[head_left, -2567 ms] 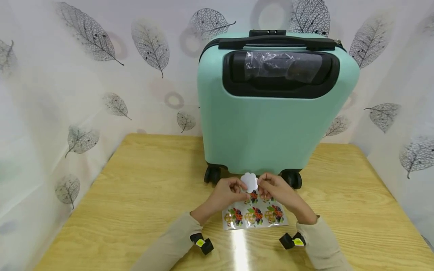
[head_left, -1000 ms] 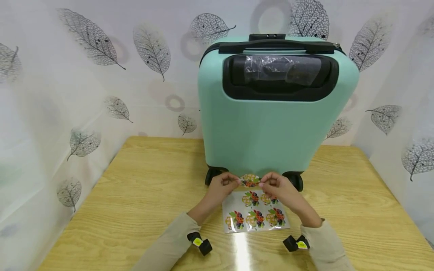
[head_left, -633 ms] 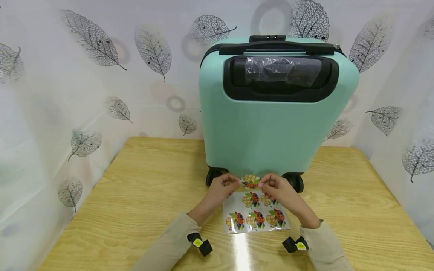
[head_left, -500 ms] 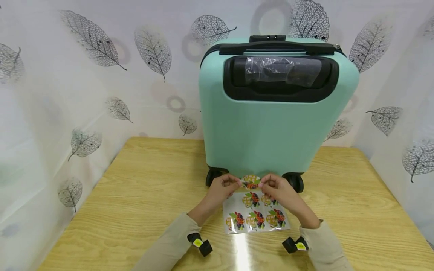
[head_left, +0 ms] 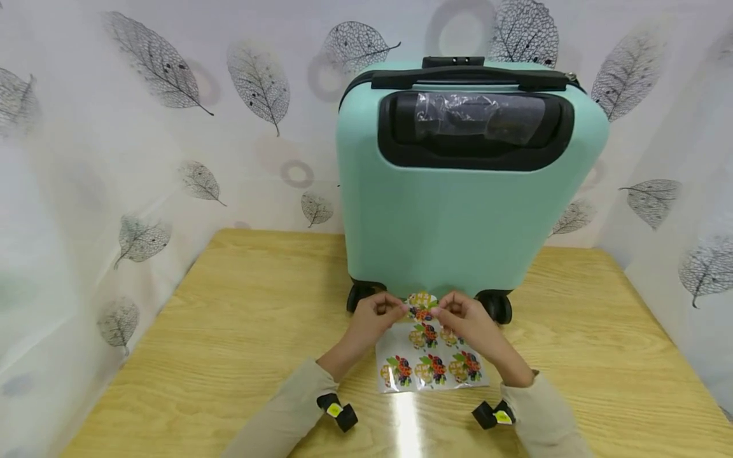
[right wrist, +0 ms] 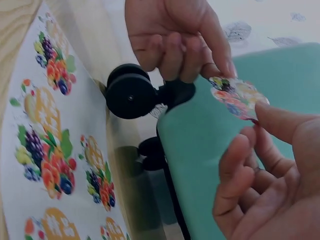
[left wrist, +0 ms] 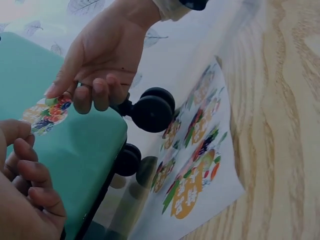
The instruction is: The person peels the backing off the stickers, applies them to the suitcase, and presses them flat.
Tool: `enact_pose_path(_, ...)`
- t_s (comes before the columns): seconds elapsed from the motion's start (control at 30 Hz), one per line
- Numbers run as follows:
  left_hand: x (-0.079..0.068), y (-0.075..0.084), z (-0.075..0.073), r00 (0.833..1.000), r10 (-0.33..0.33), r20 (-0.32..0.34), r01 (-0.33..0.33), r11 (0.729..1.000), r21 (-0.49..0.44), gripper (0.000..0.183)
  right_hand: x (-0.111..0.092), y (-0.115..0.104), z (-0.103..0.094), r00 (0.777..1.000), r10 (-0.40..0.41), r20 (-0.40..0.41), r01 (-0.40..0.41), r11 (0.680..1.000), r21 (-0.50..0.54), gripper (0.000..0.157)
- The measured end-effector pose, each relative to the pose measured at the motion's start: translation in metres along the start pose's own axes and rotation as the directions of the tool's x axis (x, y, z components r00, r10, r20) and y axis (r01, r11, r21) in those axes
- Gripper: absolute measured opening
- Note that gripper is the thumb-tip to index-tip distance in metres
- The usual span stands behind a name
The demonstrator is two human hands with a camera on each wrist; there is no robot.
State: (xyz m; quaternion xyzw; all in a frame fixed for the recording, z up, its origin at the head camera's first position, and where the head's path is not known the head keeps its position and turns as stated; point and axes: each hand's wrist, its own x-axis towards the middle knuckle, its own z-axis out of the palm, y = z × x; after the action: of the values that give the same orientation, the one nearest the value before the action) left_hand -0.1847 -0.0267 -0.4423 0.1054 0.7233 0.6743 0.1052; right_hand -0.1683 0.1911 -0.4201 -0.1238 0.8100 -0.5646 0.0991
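Left fingers point(head_left: 387, 298) and right fingers point(head_left: 455, 299) pinch a sticker point(head_left: 422, 305), suitcase point(head_left: 458, 222) contact unclear.

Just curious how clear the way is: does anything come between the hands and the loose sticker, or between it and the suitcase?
Nothing visible does: the left hand and right hand both pinch the loose sticker, and no object shows between it and the suitcase.

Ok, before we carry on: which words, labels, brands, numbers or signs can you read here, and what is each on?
No text is legible.
Held sticker: marks like lettering on the print, too blurred to read.
Sticker sheet: white, character-like marks on orange patches, too blurred to read.
Yellow wrist tags: too small to read.
Suitcase: no lettering visible.
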Motion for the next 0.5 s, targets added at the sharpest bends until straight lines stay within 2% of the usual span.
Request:
enact_pose_path(0.17, -0.003, 0.002, 0.0, 0.995, 0.087, -0.056, -0.086, 0.996, 0.02, 0.017, -0.001, -0.003, 0.008, 0.994, -0.07, -0.089, 0.066, 0.997, -0.047, 0.021)
enact_pose_path(0.27, -0.004, 0.005, 0.001, 0.983, 0.167, -0.075, -0.162, 0.985, 0.063, 0.014, -0.003, -0.007, 0.01, 0.983, -0.107, -0.148, 0.096, 0.992, -0.081, 0.02)
enact_pose_path(0.4, -0.005, 0.013, 0.0, 0.952, 0.29, -0.1, -0.275, 0.952, 0.138, 0.012, -0.003, -0.014, 0.014, 0.958, -0.169, -0.23, 0.139, 0.98, -0.14, 0.017)
enact_pose_path(0.5, -0.003, 0.02, 0.0, 0.921, 0.372, -0.114, -0.35, 0.92, 0.179, 0.012, -0.002, -0.022, 0.015, 0.925, -0.245, -0.29, 0.179, 0.955, -0.234, 0.014)
